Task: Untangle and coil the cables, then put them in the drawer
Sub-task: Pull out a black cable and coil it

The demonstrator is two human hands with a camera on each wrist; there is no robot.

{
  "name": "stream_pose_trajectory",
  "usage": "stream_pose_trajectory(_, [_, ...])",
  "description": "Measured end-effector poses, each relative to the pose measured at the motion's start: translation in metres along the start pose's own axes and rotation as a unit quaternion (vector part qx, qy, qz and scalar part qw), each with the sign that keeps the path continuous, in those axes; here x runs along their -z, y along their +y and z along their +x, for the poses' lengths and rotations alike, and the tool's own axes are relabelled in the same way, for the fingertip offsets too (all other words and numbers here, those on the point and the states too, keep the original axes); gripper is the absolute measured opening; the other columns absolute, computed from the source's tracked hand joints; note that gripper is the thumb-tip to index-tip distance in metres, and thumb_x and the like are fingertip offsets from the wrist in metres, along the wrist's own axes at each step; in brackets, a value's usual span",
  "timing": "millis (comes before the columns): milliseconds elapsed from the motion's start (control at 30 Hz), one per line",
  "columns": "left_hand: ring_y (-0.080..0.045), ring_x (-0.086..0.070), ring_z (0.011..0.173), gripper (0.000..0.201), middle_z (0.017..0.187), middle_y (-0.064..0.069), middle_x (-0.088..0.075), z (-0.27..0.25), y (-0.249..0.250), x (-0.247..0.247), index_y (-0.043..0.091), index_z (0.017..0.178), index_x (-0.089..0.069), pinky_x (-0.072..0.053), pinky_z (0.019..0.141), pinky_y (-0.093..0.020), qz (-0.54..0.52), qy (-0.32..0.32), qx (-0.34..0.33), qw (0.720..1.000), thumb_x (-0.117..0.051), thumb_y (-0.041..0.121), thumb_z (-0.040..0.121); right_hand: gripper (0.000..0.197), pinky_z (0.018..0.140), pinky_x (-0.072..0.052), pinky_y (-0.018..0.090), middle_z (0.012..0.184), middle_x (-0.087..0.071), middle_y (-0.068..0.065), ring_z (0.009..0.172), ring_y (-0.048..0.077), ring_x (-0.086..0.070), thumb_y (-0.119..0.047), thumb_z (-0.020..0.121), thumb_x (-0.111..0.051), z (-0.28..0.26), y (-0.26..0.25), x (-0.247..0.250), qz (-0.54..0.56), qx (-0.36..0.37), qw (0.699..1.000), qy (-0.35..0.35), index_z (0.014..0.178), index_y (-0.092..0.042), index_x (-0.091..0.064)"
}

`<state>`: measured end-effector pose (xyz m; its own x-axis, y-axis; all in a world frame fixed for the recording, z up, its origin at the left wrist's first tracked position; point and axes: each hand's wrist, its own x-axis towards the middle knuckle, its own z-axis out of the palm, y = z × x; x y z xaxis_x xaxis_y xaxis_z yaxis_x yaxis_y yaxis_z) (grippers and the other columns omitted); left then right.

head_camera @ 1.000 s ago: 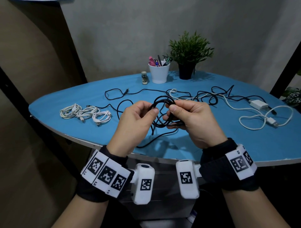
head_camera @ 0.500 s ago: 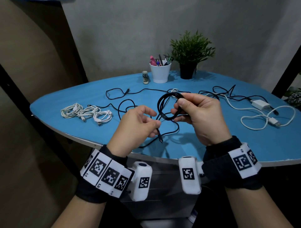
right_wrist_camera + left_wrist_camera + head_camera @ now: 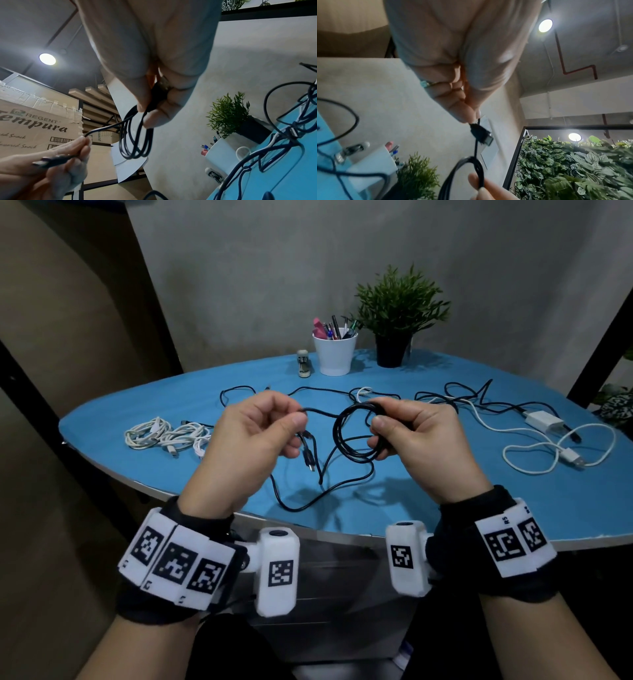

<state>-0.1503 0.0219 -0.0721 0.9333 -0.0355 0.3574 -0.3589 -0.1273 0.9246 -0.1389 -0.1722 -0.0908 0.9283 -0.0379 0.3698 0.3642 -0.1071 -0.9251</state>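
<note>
A black cable coil [image 3: 356,436] of a few loops hangs from my right hand [image 3: 380,426], which grips it at its upper right above the blue table [image 3: 445,508]. My left hand [image 3: 291,426] pinches the coil's free end just left of it, and the plug [image 3: 310,460] dangles below the fingers. In the left wrist view the left hand [image 3: 471,116] pinches the lead right above the plug [image 3: 482,135]. The right wrist view shows my right hand [image 3: 150,112] closed round the coil [image 3: 135,142]. Three coiled white cables [image 3: 164,436] lie at the table's left.
A tangle of black and white cables [image 3: 462,402] lies at the back right, with a white charger [image 3: 544,421] and a loose white cable [image 3: 548,453]. Another black cable [image 3: 308,501] trails near the front edge. Pen cup [image 3: 335,350], plant [image 3: 397,313] and stapler [image 3: 303,363] stand at the back.
My left hand has risen from below the coil to level with it, drawing the free end out to the left. The right hand keeps its hold on the coil.
</note>
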Motion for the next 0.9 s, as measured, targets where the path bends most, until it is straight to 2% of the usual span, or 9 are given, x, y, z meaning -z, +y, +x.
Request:
stream_pose_trajectory(133, [-0.006,-0.058,0.053,0.015,0.068,-0.004,-0.057,0.004,0.006,0.007,0.012,0.082,-0.061,-0.051,0.057,-0.016,0.007,0.043,-0.057,0.997,-0.058,0.000,0.089,0.027,0.057,-0.052,0.020,0.068,-0.064,-0.006,0.061,0.011,-0.062,0.005,0.089,-0.056,0.000,0.001,0.000,-0.001,-0.007,1.000,-0.003,0.101,-0.017,-0.067])
stream_pose_trajectory(233, [-0.008,-0.061,0.054,0.015,0.068,-0.003,-0.060,0.004,0.006,0.006,0.014,0.081,-0.062,-0.054,0.059,-0.019,0.023,0.075,-0.092,0.993,-0.061,0.001,0.088,0.021,0.054,-0.051,0.021,0.066,-0.064,0.000,0.059,0.013,-0.062,0.006,0.088,-0.055,0.001,-0.003,0.001,0.029,-0.006,1.000,0.002,0.099,-0.008,-0.067])
stream_pose_trajectory(333, [-0.008,-0.065,0.059,0.018,0.066,0.002,-0.066,0.005,0.001,0.007,0.019,0.075,-0.064,-0.055,0.064,-0.020,0.077,0.091,-0.096,0.988,-0.068,0.003,0.082,0.021,0.051,-0.050,0.020,0.064,-0.062,0.006,0.056,0.014,-0.062,0.008,0.090,-0.051,0.000,-0.010,0.006,0.095,-0.010,0.995,-0.011,0.090,-0.007,-0.066])
stream_pose_trajectory(400, [-0.012,-0.068,0.065,0.018,0.067,0.001,-0.070,0.005,-0.004,0.006,0.020,0.071,-0.065,-0.057,0.067,-0.024,0.131,0.085,-0.091,0.984,-0.072,0.006,0.079,0.023,0.050,-0.050,0.020,0.062,-0.063,0.003,0.056,0.014,-0.063,0.007,0.091,-0.049,-0.001,-0.016,0.010,0.135,-0.012,0.990,-0.028,0.089,-0.008,-0.066])
stream_pose_trajectory(467, [-0.014,-0.070,0.069,0.015,0.069,0.000,-0.071,0.005,-0.005,0.003,0.018,0.070,-0.065,-0.057,0.069,-0.027,0.136,0.086,-0.081,0.984,-0.072,0.008,0.079,0.022,0.049,-0.050,0.020,0.061,-0.063,0.002,0.056,0.014,-0.063,0.006,0.092,-0.048,-0.001,-0.019,0.010,0.158,-0.012,0.987,-0.039,0.091,-0.007,-0.065])
stream_pose_trajectory(600, [-0.015,-0.072,0.072,0.018,0.067,-0.003,-0.070,0.006,-0.003,-0.008,0.009,0.071,-0.057,-0.054,0.065,-0.018,-0.061,0.089,-0.022,0.994,-0.065,-0.001,0.083,0.019,0.048,-0.049,0.021,0.063,-0.062,0.003,0.056,0.015,-0.063,0.004,0.092,-0.048,0.000,-0.021,0.006,0.180,-0.023,0.983,-0.037,0.093,-0.005,-0.065])
stream_pose_trajectory(733, [-0.014,-0.070,0.068,0.019,0.068,-0.004,-0.068,0.005,0.000,-0.017,0.008,0.073,-0.053,-0.053,0.063,-0.016,-0.246,0.057,0.045,0.967,-0.057,-0.004,0.086,0.016,0.048,-0.051,0.021,0.071,-0.060,0.008,0.058,0.017,-0.065,0.003,0.091,-0.050,-0.002,-0.019,-0.001,0.193,-0.037,0.980,-0.037,0.095,-0.003,-0.065])
stream_pose_trajectory(800, [-0.012,-0.068,0.066,0.014,0.070,-0.004,-0.068,0.005,0.000,-0.020,0.008,0.075,-0.055,-0.054,0.062,-0.018,-0.279,0.039,0.068,0.957,-0.057,-0.001,0.087,0.016,0.050,-0.052,0.022,0.074,-0.059,0.010,0.059,0.018,-0.066,0.003,0.091,-0.051,-0.002,-0.018,-0.003,0.197,-0.041,0.979,-0.038,0.095,-0.002,-0.065])
stream_pose_trajectory(900, [-0.013,-0.068,0.064,0.009,0.071,-0.004,-0.070,0.004,-0.002,-0.025,0.008,0.083,-0.059,-0.054,0.058,-0.020,-0.264,0.010,0.098,0.960,-0.055,0.005,0.090,0.015,0.055,-0.056,0.026,0.075,-0.062,0.012,0.061,0.019,-0.067,0.003,0.090,-0.052,-0.002,-0.016,-0.005,0.199,-0.044,0.978,-0.036,0.095,-0.003,-0.065])
